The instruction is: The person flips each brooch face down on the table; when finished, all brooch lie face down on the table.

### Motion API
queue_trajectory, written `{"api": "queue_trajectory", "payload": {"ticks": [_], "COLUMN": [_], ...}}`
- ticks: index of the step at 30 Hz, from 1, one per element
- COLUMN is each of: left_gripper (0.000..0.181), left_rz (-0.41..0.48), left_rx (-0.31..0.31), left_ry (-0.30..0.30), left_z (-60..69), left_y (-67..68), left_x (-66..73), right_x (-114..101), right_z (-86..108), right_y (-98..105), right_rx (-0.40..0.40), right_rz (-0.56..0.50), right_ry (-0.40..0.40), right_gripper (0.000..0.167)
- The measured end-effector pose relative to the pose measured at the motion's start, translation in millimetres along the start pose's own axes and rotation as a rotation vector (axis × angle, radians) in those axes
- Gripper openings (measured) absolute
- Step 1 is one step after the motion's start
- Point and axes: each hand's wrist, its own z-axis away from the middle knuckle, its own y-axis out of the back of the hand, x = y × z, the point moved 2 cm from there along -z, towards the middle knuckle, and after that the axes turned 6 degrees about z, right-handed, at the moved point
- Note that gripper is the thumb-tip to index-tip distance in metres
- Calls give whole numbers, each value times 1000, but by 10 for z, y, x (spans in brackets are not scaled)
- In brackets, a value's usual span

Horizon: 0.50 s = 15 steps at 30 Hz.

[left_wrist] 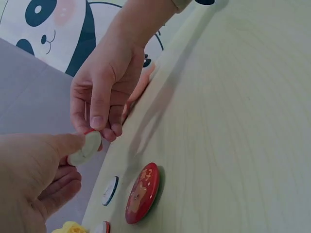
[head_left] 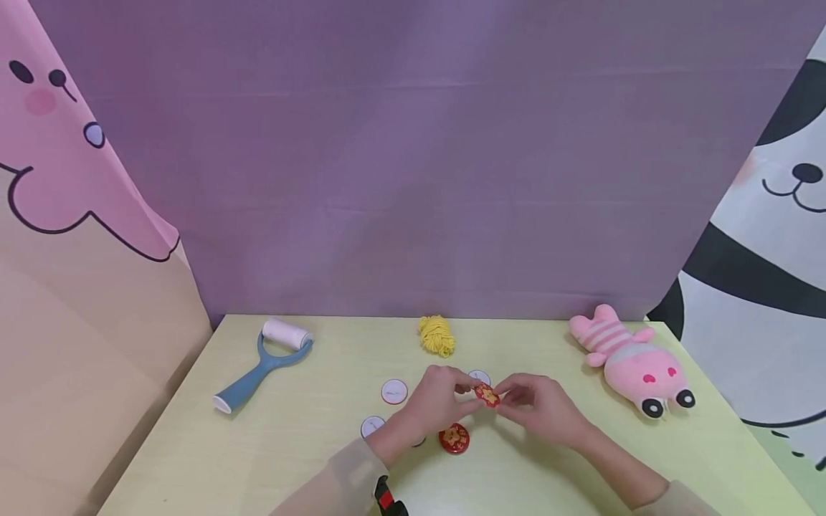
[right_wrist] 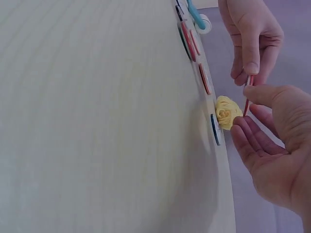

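My left hand point(head_left: 435, 400) and my right hand point(head_left: 545, 410) meet above the table. Between them they pinch a small round red button badge point(head_left: 487, 395) with a gold star-shaped figure, one hand at each side. Its whitish back point(left_wrist: 86, 149) faces the left wrist camera; the right wrist view catches it edge-on. Below the hands a second red badge point(head_left: 454, 438) lies face up. Around it are several badges with white backs up, such as one at the left point(head_left: 394, 391), one by my left wrist point(head_left: 373, 426) and one behind the fingers point(head_left: 480, 375). Another is mostly hidden under my left arm.
A blue-handled lint roller point(head_left: 261, 369) lies at the left of the table point(head_left: 193, 444). Yellow yarn point(head_left: 437, 336) sits by the back edge, and a pink plush toy point(head_left: 635, 362) at the right. A purple cloth point(head_left: 413, 179) hangs behind.
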Motion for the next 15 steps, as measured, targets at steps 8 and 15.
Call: {"api": "queue_trajectory", "payload": {"ticks": [8,15], "left_gripper": [29,31], "left_rz": [154,258], "left_rx": [106,140], "left_ry": [-15,0], "left_z": [5,-6], "left_y": [74,109], "left_x": [76,128], "right_x": [-12,-79], "right_z": [-17,-24], "right_y": [82,174], "right_rx": [69,126], "right_rz": [-96,-126], "right_ry": [27,72], "right_gripper": [11,9]}}
